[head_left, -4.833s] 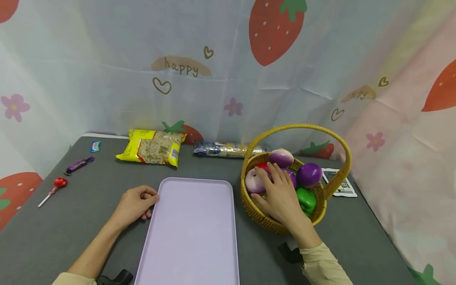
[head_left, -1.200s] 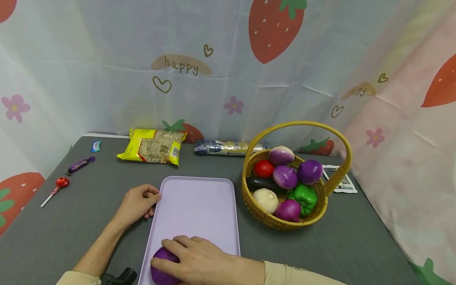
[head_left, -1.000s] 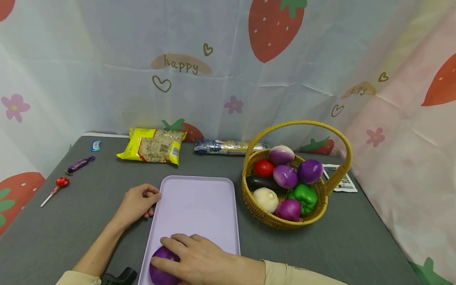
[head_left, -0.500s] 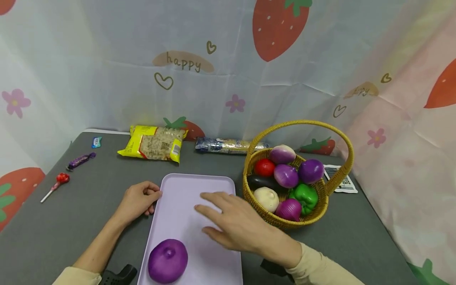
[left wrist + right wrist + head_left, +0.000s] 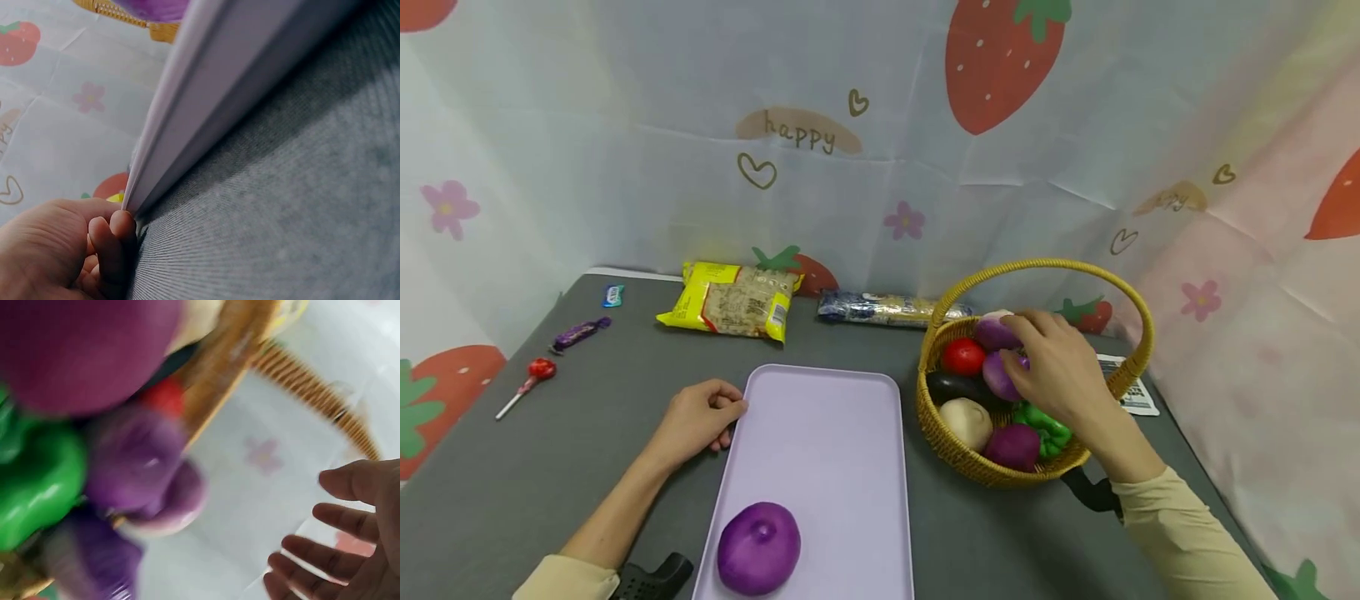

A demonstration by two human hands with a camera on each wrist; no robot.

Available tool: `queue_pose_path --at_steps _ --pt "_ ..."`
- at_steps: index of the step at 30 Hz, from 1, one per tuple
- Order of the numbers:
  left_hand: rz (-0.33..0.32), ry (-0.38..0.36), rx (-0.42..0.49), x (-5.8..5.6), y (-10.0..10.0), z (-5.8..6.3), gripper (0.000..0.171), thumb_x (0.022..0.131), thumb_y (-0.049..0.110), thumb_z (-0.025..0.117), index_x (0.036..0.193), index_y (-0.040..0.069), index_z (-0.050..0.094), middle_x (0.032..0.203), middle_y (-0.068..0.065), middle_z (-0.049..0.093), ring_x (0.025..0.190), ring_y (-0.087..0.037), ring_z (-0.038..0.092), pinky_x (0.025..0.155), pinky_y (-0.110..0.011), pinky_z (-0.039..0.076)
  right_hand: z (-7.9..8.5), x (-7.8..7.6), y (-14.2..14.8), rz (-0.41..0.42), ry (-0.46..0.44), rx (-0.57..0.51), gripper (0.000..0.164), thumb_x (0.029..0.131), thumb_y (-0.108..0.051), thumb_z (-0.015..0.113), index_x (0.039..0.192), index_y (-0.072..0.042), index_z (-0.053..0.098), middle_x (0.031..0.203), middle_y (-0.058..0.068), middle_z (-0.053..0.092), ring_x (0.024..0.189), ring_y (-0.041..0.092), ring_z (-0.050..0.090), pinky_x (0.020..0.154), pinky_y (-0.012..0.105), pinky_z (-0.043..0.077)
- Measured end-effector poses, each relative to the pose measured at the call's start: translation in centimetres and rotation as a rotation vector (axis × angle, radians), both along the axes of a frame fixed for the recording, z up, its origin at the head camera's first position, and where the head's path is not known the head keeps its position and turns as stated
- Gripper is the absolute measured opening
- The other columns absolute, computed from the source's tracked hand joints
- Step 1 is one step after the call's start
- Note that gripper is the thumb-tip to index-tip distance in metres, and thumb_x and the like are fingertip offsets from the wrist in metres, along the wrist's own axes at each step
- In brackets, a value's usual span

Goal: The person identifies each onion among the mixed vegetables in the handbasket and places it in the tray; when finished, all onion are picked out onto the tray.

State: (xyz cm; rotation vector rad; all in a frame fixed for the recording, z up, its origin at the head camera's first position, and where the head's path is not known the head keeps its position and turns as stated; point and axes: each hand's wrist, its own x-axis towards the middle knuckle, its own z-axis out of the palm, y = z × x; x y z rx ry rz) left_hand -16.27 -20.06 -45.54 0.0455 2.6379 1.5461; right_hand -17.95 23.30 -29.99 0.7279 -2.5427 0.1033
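My left hand (image 5: 698, 419) pinches the left rim of a lilac tray (image 5: 831, 450) between thumb and curled fingers; the left wrist view shows the tray's rim (image 5: 181, 106) at the fingertips. Near the tray's front lies a round purple onion (image 5: 758, 548). Over the right side of a yellow wicker basket (image 5: 936, 429) hovers my right hand (image 5: 1060, 367), fingers spread, holding nothing. Inside are purple onions (image 5: 1002, 377), a tomato (image 5: 963, 357), a dark eggplant (image 5: 958, 388), a cream-coloured round vegetable (image 5: 967, 425) and a green bell pepper (image 5: 1047, 431). The hand hides part of the contents.
The basket's tall handle (image 5: 1037, 263) arches over the right hand. Along the back lie a yellow bag (image 5: 737, 302) and a long shiny packet (image 5: 880, 308). A lollipop (image 5: 538, 370) and two wrapped candies lie left. A white packet (image 5: 1138, 396) sits behind the basket.
The right hand carried a purple onion from the basket onto the tray and let go. It then moved right and back over the basket. The left hand stays at the tray's rim.
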Motion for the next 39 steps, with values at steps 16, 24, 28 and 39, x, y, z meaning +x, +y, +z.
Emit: queue_pose_path --at_steps 16,24,28,39 --pt "0.006 0.014 0.001 0.0 0.3 0.0 0.023 0.094 0.019 0.062 0.106 -0.001 0.063 0.070 -0.007 0.063 0.048 -0.013 0.057 0.047 -0.029 0.052 -1.5 -0.4 5.3 -0.311 -0.273 0.328 0.080 0.079 -0.021 0.074 0.145 0.002 0.036 0.141 0.036 0.041 0.133 0.056 0.036 0.102 0.067 0.039" --pt "0.014 0.002 0.007 0.3 0.3 0.1 0.024 0.094 0.019 0.062 0.107 -0.002 0.062 0.070 -0.007 0.063 0.048 -0.013 0.058 0.046 -0.029 0.052 -2.6 -0.9 5.9 -0.317 -0.251 0.345 0.069 0.077 -0.014 0.072 0.137 0.006 0.045 0.130 0.036 0.049 0.118 0.053 0.049 0.086 0.065 0.049" --pt "0.018 0.006 0.006 0.2 0.2 0.1 0.024 0.094 0.019 0.062 0.107 -0.002 0.062 0.070 -0.007 0.063 0.048 -0.013 0.057 0.046 -0.029 0.052 -2.9 -1.1 6.0 -0.303 -0.201 0.322 0.062 0.075 -0.010 0.072 0.131 0.006 0.049 0.119 0.034 0.053 0.105 0.051 0.056 0.071 0.060 0.053" --pt "0.019 0.003 0.005 0.1 0.2 0.2 0.023 0.094 0.018 0.062 0.106 -0.002 0.062 0.071 -0.007 0.063 0.048 -0.013 0.058 0.046 -0.029 0.052 -2.6 -0.7 5.5 -0.279 -0.008 0.258 0.061 0.069 -0.009 0.079 0.124 0.000 0.053 0.107 0.029 0.054 0.091 0.048 0.057 0.062 0.056 0.053"
